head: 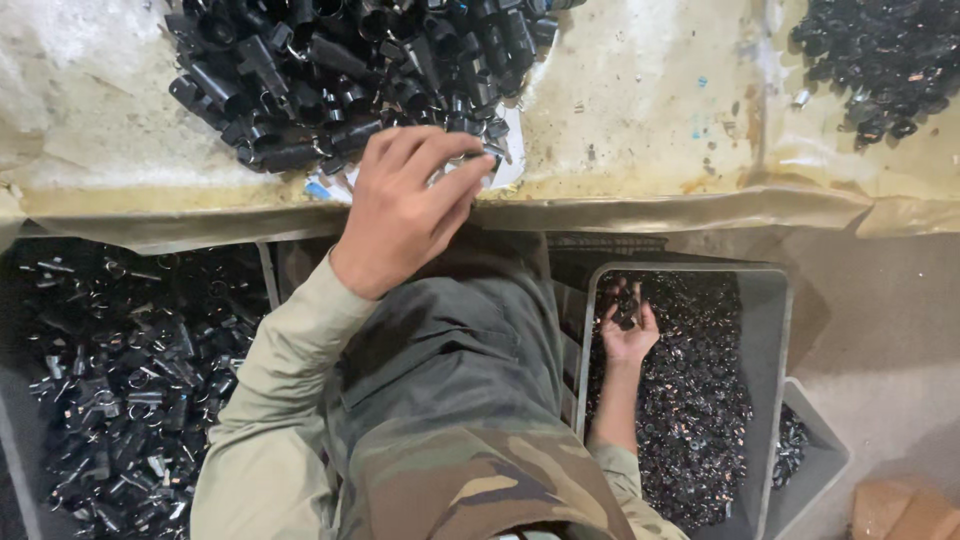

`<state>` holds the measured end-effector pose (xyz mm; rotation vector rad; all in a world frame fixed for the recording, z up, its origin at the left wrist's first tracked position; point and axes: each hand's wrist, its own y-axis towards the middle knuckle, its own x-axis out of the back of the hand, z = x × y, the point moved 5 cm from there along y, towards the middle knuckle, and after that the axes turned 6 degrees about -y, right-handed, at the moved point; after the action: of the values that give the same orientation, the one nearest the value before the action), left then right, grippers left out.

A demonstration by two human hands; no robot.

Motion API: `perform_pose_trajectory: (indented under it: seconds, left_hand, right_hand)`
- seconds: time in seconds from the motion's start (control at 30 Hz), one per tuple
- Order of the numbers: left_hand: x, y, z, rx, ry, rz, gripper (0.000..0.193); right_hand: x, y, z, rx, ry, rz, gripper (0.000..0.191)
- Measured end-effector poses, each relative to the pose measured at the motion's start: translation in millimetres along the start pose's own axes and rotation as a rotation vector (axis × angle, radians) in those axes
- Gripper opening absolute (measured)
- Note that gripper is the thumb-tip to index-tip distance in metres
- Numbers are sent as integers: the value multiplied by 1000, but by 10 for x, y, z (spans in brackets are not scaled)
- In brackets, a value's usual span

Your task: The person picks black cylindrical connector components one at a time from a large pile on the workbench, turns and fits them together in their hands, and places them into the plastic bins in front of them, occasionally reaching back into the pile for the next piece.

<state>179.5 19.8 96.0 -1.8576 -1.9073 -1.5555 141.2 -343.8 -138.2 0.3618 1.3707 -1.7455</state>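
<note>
Reaching up the frame, the left hand (405, 205) lies at the near edge of a heap of black tubular parts (350, 70), upper centre. Fingers curled and bunched over the lowest pieces of the heap, thumb tucked under; whether a part is actually pinched between them cannot be told, since the back of the hand hides it. The heap sits close to the bench edge, within arm's reach from where the person sits.

Right hand (628, 325), right of centre, lower: palm up, fingers loosely cupped around a few small black pieces (626, 305), held over the grey bin (775, 300) full of small dark rings. The cupped palm keeps the loose pieces from rolling off.

Surroundings, same view: stained yellowish bench top (640, 110) across the top of the frame; second pile of small black parts (880, 55) at upper right, well apart from both hands. Large tray of mixed black parts (120, 380) at lower left. The person's lap, in camouflage clothing, fills the centre between the bins. Nothing lies between the left hand and the heap.
</note>
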Motion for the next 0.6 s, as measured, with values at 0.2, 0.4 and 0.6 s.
perform_pose_trajectory:
  seconds: [0.2,0.4,0.6]
  left_hand:
    - [-166,270,327,137,82,-121,34]
    - [-426,426,618,38,369,-36,47]
    - [-456,478,739,-16,369,13,31]
  right_hand:
    - [-154,-123,-94,-20,72,14,30]
    - [-168,-202,-238,-22,-200,-196,27]
    - [-44,-206,-101,12,-284,-179,14]
